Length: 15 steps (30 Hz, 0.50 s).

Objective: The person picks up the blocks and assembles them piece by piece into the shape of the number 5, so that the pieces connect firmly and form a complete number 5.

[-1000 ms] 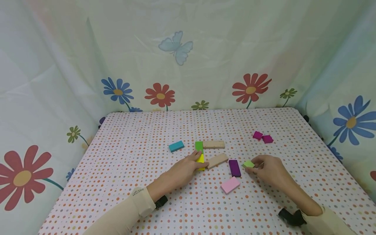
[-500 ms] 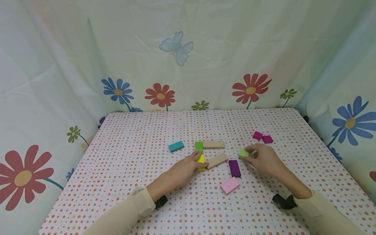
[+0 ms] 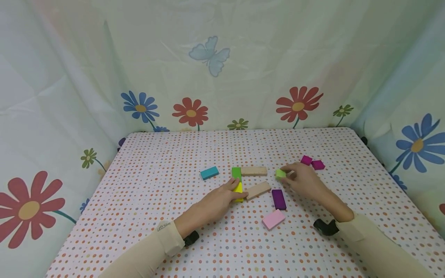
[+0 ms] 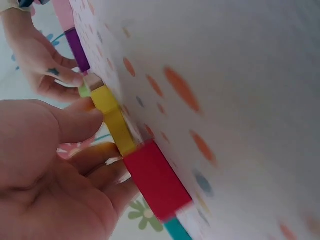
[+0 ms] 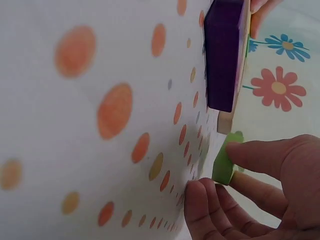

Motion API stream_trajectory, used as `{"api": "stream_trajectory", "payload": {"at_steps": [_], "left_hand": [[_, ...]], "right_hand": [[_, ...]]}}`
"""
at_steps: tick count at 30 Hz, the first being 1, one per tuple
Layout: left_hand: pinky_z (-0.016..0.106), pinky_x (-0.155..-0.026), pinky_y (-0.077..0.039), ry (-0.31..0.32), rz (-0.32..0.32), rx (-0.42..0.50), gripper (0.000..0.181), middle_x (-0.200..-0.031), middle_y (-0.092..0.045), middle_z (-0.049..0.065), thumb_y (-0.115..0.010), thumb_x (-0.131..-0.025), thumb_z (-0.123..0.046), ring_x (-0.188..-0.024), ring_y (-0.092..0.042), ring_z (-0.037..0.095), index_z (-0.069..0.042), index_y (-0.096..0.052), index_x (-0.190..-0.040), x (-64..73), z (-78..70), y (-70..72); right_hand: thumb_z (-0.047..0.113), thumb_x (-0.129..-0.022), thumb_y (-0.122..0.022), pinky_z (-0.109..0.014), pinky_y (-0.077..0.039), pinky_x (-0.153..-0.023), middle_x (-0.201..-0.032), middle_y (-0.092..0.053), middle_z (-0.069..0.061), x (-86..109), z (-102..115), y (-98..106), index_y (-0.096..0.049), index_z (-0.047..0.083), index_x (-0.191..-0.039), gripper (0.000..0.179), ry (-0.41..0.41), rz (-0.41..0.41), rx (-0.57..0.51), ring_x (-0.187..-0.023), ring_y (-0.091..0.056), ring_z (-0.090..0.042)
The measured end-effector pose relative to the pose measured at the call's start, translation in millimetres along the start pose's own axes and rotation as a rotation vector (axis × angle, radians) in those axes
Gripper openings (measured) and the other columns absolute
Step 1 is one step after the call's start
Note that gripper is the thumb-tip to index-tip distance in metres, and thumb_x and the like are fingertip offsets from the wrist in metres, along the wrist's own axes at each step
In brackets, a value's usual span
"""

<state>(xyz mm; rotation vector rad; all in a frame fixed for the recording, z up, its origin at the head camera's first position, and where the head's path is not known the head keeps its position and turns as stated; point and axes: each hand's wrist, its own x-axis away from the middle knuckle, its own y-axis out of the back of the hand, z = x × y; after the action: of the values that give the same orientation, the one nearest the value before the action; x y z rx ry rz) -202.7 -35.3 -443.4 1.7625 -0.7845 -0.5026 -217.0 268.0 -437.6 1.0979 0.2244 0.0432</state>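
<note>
My left hand (image 3: pixel 217 199) holds a yellow block (image 3: pixel 238 187) between thumb and fingers; part of the block is hidden under them. Against its far end lies a green block (image 3: pixel 236 173). A red block (image 4: pixel 157 180) shows by my left fingers in the left wrist view, but the hand hides it from the head view. My right hand (image 3: pixel 306 181) pinches a light green block (image 3: pixel 280 174) by thumb and fingertips, just right of the far plain wooden block (image 3: pixel 253 171). A second wooden block (image 3: pixel 259 190) slants out from beside my left thumb.
A purple block (image 3: pixel 279 199) and a pink block (image 3: pixel 273 219) lie between the hands, nearer me. Off to the left is a teal block (image 3: pixel 209 173). Two magenta pieces (image 3: pixel 318 165) lie beyond my right hand on the dotted tablecloth (image 3: pixel 167 154).
My right hand has carried the light green block away from me and leftward, from beside the purple block to near the far wooden block's end. My left hand stays in place.
</note>
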Motion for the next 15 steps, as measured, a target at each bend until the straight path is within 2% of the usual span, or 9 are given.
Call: {"api": "stream_trajectory", "payload": {"at_steps": [7,15], "left_hand": [[0.044,-0.115,-0.037,0.006,0.009,0.003,0.048,-0.163,-0.021,0.012,-0.047,-0.101,-0.005,-0.153,-0.017,0.029,-0.029,-0.05,-0.143,0.9,0.0,-0.1],[0.045,-0.115,-0.037,-0.001,0.006,0.002,0.05,-0.163,-0.021,0.012,-0.047,-0.101,-0.004,-0.153,-0.018,0.029,-0.029,-0.05,-0.143,0.1,0.3,-0.3]], "right_hand": [[0.018,-0.087,-0.074,-0.035,-0.056,-0.068,-0.103,-0.068,-0.017,-11.6,0.8,-7.4,-0.068,0.002,-0.117,0.035,0.018,0.032,0.013,-0.083,-0.066,-0.023],[0.016,-0.089,-0.07,-0.032,-0.053,-0.066,-0.104,-0.067,-0.018,-19.0,4.9,-10.4,-0.065,0.001,-0.122,0.036,0.02,0.065,-0.002,-0.082,-0.063,-0.02]]}}
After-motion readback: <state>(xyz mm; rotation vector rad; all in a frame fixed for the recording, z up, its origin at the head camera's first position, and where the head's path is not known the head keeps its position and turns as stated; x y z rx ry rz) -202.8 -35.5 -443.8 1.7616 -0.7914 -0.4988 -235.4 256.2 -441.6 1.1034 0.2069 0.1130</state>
